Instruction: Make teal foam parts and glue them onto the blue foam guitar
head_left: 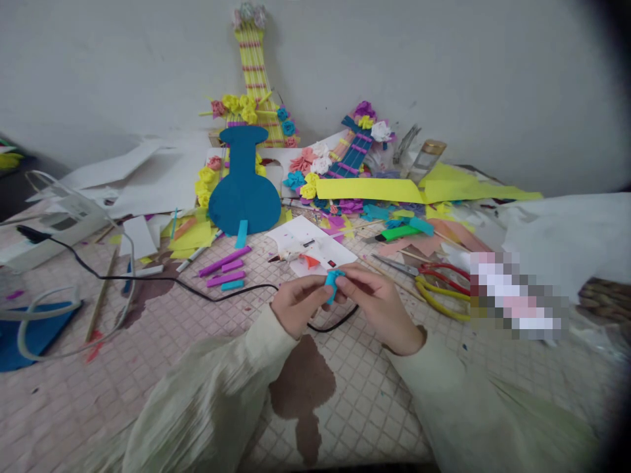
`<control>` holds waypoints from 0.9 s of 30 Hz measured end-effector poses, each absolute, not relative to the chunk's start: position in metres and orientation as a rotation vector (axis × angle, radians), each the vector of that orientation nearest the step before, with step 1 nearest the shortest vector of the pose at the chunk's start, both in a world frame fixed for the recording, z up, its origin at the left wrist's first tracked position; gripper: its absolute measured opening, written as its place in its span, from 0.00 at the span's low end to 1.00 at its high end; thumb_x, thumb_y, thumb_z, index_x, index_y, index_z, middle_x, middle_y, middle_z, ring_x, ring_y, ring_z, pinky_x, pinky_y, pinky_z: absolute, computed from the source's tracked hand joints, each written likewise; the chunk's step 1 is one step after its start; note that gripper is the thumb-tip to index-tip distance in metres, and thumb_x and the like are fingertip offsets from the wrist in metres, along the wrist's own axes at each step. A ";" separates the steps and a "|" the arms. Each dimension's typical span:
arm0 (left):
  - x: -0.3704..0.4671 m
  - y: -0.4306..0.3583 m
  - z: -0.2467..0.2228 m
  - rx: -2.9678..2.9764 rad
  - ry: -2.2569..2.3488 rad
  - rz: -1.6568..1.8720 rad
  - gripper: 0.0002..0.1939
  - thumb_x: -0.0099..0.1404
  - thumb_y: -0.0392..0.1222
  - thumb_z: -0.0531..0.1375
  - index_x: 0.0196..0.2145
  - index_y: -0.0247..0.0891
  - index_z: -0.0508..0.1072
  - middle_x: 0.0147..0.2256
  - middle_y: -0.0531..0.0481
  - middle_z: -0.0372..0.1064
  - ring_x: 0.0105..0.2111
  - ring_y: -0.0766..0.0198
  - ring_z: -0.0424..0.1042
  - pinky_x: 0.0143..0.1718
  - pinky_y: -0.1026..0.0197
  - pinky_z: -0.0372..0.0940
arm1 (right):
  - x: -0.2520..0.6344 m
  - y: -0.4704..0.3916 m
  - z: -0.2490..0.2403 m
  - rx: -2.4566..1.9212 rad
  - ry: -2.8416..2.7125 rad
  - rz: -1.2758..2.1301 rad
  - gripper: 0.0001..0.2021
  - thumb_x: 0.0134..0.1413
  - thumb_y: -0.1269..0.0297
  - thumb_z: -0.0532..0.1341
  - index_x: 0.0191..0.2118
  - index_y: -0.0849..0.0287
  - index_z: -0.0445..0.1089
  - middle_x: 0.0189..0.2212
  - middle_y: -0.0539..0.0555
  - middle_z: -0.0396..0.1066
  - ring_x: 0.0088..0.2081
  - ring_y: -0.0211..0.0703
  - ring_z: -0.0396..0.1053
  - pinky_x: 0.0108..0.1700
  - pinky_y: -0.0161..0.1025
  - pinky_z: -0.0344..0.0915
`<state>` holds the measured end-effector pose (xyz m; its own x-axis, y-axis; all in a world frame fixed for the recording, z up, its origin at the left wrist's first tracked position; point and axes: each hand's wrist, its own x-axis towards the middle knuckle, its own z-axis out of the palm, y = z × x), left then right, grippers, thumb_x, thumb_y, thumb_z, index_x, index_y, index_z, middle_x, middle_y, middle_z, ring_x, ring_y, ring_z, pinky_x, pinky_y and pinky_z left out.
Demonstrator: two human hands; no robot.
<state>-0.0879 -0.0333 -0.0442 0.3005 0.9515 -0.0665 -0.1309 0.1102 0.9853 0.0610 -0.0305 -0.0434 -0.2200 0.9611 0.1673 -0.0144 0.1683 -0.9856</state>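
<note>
A small piece of light-blue crepe paper (332,284), gathered and crinkled at its top, is held up between both hands over the middle of the table. My left hand (300,303) pinches it from the left, with the thumb along its side. From the right, my right hand (378,303) has its thumb and fingers closed on its upper edge. Just behind the hands, a white glue gun (296,249) rests on a sheet of white paper (340,248). Purple paper strips (225,263) and a short blue strip (233,286) lie left of the hands.
A blue guitar-shaped cutout (244,197) leans against flower-trimmed paper guitars (252,62) by the wall. Scissors (438,282) and a green cutter (400,232) lie to the right. A black cord (211,300) crosses the table. At left is a white power strip (49,233).
</note>
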 end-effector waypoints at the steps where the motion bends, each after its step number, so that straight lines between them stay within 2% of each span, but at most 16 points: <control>1: -0.088 -0.033 -0.045 1.102 0.907 0.973 0.15 0.51 0.48 0.61 0.30 0.33 0.75 0.24 0.49 0.70 0.21 0.69 0.63 0.19 0.67 0.52 | 0.061 -0.030 -0.043 -0.978 -1.450 1.246 0.07 0.52 0.64 0.58 0.30 0.60 0.72 0.29 0.50 0.63 0.26 0.32 0.63 0.29 0.33 0.64; 5: -0.086 -0.031 -0.046 0.814 0.877 0.909 0.16 0.43 0.50 0.65 0.22 0.31 0.73 0.18 0.50 0.67 0.18 0.71 0.62 0.18 0.67 0.51 | 0.062 -0.030 -0.044 -1.004 -1.506 1.244 0.11 0.54 0.62 0.56 0.26 0.60 0.69 0.25 0.49 0.63 0.28 0.34 0.62 0.30 0.32 0.61; 12: -0.083 -0.031 -0.040 0.638 0.883 0.830 0.15 0.37 0.47 0.66 0.21 0.33 0.73 0.19 0.49 0.70 0.17 0.72 0.61 0.19 0.67 0.51 | 0.061 -0.031 -0.045 -1.027 -1.526 1.184 0.10 0.54 0.60 0.56 0.29 0.59 0.71 0.27 0.50 0.66 0.27 0.35 0.64 0.27 0.33 0.64; 16: -0.083 -0.031 -0.041 0.643 0.890 0.818 0.14 0.37 0.47 0.66 0.19 0.33 0.71 0.17 0.50 0.68 0.16 0.72 0.60 0.18 0.67 0.50 | 0.062 -0.031 -0.047 -1.022 -1.585 1.098 0.09 0.51 0.59 0.59 0.30 0.58 0.71 0.29 0.51 0.66 0.25 0.34 0.65 0.26 0.34 0.65; 21: -0.083 -0.030 -0.046 0.717 0.921 0.840 0.14 0.40 0.47 0.65 0.22 0.33 0.71 0.16 0.53 0.66 0.15 0.74 0.59 0.18 0.67 0.51 | 0.065 -0.027 -0.050 -1.049 -1.634 0.939 0.08 0.50 0.61 0.60 0.28 0.58 0.72 0.27 0.52 0.68 0.30 0.39 0.66 0.30 0.37 0.66; 27: -0.082 -0.031 -0.041 0.612 0.957 0.812 0.12 0.43 0.43 0.64 0.22 0.33 0.70 0.15 0.54 0.65 0.15 0.73 0.61 0.18 0.69 0.53 | 0.066 -0.029 -0.048 -1.069 -1.717 0.687 0.05 0.49 0.65 0.60 0.28 0.58 0.72 0.26 0.52 0.69 0.30 0.40 0.66 0.34 0.39 0.64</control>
